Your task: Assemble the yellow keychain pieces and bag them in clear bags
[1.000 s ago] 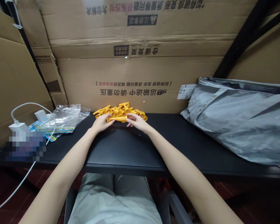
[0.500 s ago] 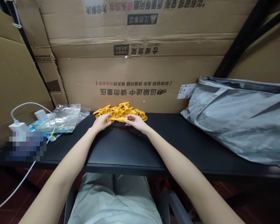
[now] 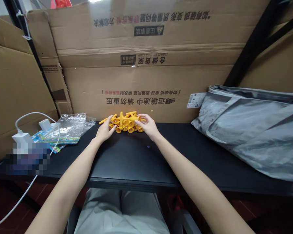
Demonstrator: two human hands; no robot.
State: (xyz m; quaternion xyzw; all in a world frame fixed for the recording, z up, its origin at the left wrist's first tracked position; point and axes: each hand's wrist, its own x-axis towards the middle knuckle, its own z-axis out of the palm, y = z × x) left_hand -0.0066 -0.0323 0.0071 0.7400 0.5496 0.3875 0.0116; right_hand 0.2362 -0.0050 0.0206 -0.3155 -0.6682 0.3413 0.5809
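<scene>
My right hand (image 3: 147, 126) pinches the flared end of a yellow plastic T-handled piece (image 3: 127, 119), holding it over the pile's top. The piece lies level, its crossbar pointing left. My left hand (image 3: 104, 130) rests at the left side of the pile, thumb and fingers apart and curved around its edge, not on the held piece. Between and behind both hands, a pile of yellow pieces (image 3: 125, 128) of the same kind sits on the black table (image 3: 132, 156), several with round cup-like ends facing me. Some are hidden behind my fingers.
A clear plastic bag (image 3: 72, 126) lies at the left, near a white charger (image 3: 23, 139) with a white cable. A grey fabric bag (image 3: 249, 130) stands on the right. Cardboard (image 3: 146, 78) walls the table's back.
My right hand has raised the yellow T-handled piece slightly above the pile. My left hand has let go of it and spread at the pile's left side. The camera view has tilted up.
</scene>
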